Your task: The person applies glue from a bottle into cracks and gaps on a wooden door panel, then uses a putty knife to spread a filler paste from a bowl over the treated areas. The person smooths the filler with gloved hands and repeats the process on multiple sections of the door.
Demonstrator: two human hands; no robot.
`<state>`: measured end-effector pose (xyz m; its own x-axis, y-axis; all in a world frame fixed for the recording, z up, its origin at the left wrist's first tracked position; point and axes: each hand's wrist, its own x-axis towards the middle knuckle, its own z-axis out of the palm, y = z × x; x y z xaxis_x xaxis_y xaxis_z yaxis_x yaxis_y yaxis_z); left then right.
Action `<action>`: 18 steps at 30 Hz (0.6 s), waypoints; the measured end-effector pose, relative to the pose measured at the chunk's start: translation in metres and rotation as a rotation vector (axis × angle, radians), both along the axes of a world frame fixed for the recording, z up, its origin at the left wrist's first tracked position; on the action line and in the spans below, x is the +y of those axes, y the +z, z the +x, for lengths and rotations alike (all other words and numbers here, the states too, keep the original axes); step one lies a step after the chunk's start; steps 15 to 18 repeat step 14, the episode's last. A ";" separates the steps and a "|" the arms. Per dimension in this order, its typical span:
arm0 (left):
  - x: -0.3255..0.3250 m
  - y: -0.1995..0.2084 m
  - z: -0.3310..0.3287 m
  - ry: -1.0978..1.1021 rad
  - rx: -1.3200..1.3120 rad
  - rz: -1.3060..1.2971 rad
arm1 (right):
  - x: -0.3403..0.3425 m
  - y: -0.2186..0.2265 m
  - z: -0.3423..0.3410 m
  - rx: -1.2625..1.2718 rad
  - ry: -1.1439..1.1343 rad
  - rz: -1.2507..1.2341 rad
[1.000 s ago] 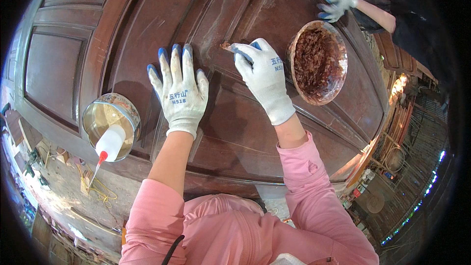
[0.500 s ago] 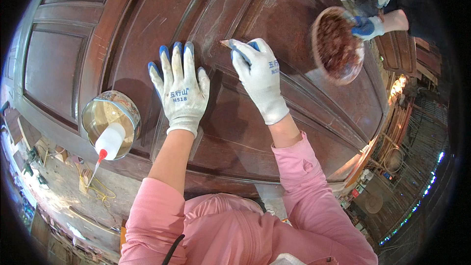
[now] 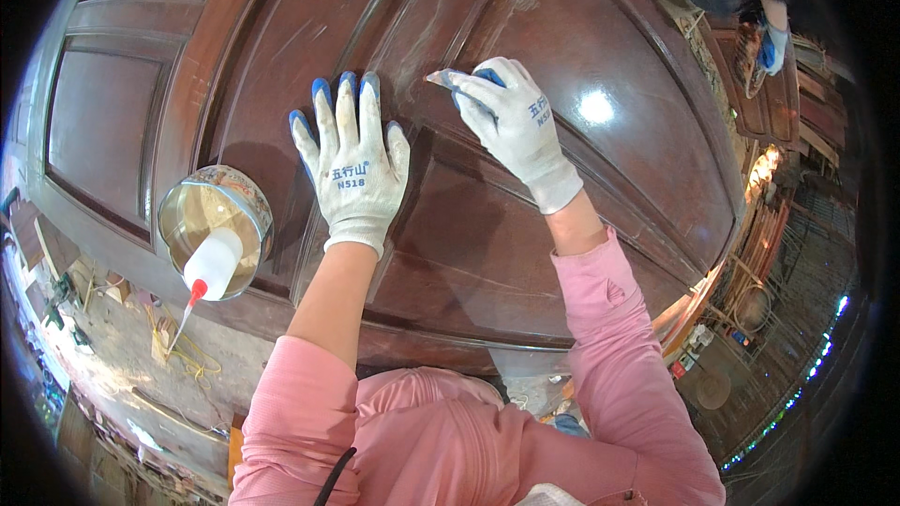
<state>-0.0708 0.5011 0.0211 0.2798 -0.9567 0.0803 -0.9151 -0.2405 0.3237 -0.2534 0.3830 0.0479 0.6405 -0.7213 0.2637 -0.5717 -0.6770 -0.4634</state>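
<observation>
A dark reddish-brown wooden door panel with raised mouldings lies flat in front of me. My left hand, in a white glove with blue fingertips, rests on it palm down, fingers spread. To its right, my gloved right hand pinches a small, pale, pointed piece; only its tip shows, so its kind is unclear. That tip sits at a moulding with pale scuffs around it. Left of my left wrist stands a round patterned tin with tan material inside and a white squeeze bottle with a red nozzle leaning out.
Another person's gloved hand holds a round basin, seen edge-on at the upper right beside another brown panel. Wood pieces and a yellow cord lie on the ground at lower left. Long strips lie beyond the door's right edge.
The other person's basin has moved from over the door to the far upper right, and tipped edge-on. My right hand has shifted slightly right; my left stays flat on the door.
</observation>
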 end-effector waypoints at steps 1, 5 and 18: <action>0.000 0.000 0.001 0.002 -0.001 0.000 | -0.002 0.002 -0.001 -0.020 -0.039 0.036; 0.001 -0.002 0.002 0.007 -0.005 0.006 | -0.003 0.005 -0.005 -0.066 -0.167 0.180; 0.001 -0.002 0.001 0.003 -0.033 0.024 | 0.001 0.006 0.000 0.203 -0.067 0.063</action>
